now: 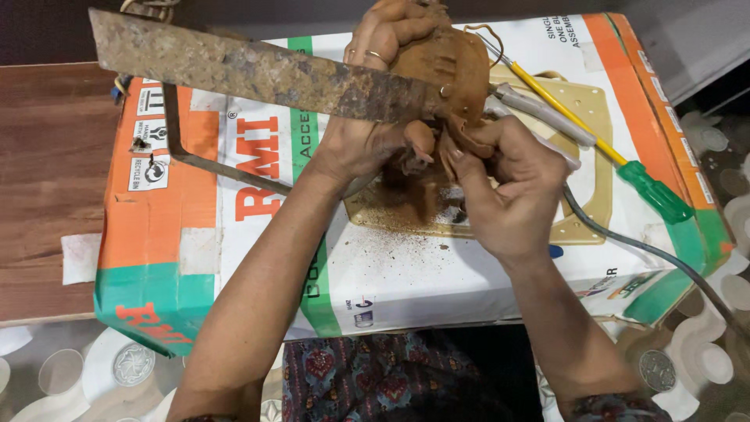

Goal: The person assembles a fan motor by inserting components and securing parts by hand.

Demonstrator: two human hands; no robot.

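Printed cardboard box (195,234), white, orange and green, lying flat as a work surface, speckled with brown dust. Above it, long flat rusted blade (258,74), pitted and rough, joined to a dusty brown rounded motor housing (449,66). Left hand (375,94) wrapped shut around that housing from above, ringed finger on top. Right hand (508,184) curled closed, fingertips pinching a torn brownish flap at the housing's underside. Beside them, slim yellow-shafted screwdriver (625,168) with green handle; grey cable (664,258) trailing right.
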